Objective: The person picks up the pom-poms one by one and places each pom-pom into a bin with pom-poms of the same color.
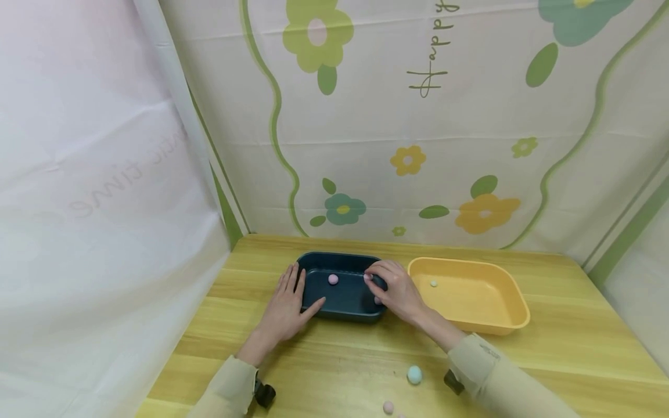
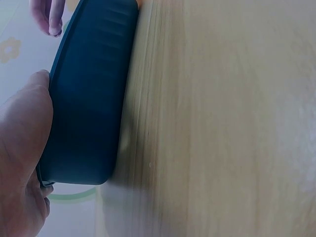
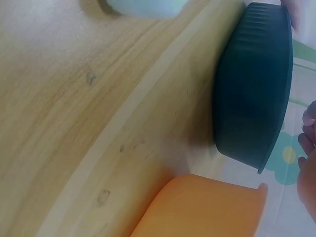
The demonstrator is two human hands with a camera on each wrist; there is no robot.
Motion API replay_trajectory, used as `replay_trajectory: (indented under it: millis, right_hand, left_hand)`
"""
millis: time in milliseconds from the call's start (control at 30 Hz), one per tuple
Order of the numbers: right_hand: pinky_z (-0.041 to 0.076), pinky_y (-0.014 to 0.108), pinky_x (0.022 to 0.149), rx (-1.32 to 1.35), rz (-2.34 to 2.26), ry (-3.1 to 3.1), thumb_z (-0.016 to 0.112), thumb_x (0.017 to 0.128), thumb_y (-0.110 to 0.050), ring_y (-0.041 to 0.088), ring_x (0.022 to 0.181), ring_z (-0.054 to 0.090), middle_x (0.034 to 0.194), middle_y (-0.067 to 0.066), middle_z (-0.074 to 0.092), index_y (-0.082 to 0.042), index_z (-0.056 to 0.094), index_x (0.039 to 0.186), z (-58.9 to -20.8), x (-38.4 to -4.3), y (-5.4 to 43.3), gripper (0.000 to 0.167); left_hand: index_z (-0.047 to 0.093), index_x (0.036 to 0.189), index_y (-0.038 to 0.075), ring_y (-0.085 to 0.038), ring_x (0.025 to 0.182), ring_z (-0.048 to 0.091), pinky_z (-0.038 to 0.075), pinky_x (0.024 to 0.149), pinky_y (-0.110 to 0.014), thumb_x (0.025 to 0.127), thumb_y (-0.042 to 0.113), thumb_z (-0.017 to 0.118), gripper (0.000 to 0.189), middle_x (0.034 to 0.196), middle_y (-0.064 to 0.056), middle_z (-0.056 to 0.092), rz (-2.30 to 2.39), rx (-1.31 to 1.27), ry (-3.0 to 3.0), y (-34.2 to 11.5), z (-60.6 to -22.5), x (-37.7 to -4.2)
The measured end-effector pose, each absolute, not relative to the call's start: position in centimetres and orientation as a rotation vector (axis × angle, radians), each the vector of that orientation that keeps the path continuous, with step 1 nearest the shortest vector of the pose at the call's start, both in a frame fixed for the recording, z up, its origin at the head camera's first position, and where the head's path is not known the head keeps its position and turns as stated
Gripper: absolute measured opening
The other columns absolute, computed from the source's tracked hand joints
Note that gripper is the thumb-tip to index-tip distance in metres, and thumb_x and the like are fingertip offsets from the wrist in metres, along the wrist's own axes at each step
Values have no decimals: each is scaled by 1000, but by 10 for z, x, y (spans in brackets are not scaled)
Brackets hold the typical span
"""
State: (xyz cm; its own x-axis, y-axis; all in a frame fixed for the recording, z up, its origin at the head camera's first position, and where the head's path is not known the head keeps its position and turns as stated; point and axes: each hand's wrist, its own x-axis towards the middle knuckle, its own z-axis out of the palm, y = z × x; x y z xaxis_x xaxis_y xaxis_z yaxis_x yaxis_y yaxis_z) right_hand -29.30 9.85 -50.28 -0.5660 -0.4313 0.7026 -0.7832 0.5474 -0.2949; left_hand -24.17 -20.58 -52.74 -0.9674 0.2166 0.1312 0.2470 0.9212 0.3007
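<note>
A dark blue tray (image 1: 342,314) stands on the wooden table, its outer wall (image 2: 91,94) filling much of the left wrist view. My left hand (image 1: 284,310) rests on the tray's left end, fingers straight over the rim and thumb along the near side. Above the right end, my right hand (image 1: 399,293) pinches a small pink ball (image 1: 368,277) between thumb and fingertips. One pink ball (image 1: 333,279) lies on the tray floor. Another small ball (image 1: 377,301), partly hidden by the right hand, is near the right wall.
A yellow tray (image 1: 470,302) stands just right of the blue one, with a tiny pale green ball (image 1: 433,284) inside. Nearer me on the table lie a light blue ball (image 1: 414,375) and a pink ball (image 1: 388,407). A printed curtain (image 1: 366,128) hangs behind the table.
</note>
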Motion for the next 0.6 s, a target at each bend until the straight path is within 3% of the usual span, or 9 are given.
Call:
replay_trajectory:
  millis: [300,433,600]
  right_hand:
    - [64,48,96,954,854,-2271,94,86,-10,25,107,72,110,5,79,-9,82,109,-501,-281,104,26]
    - [64,47,94,1019,866,-2208,96,82,-7,25,107,73,111,6,80,-8,82,113,-498,-271,109,34]
    - [63,34,95,1110,853,-2118,97,76,-4,26,108,75,116,7,82,-6,82,118,-499,-257,117,44]
  left_hand:
    - [22,173,-3,-42,174,10,18,141,-58,109,68,52,101,185,-25,9,-476,-357,-2994,-206,-529,-241]
    - [22,173,-3,-42,174,11,17,142,-57,109,69,51,101,185,-24,7,-467,-356,-2994,-206,-529,-241]
    - [23,173,-3,-43,173,13,19,141,-58,109,68,51,100,185,-24,9,-453,-364,-2984,-206,-530,-242]
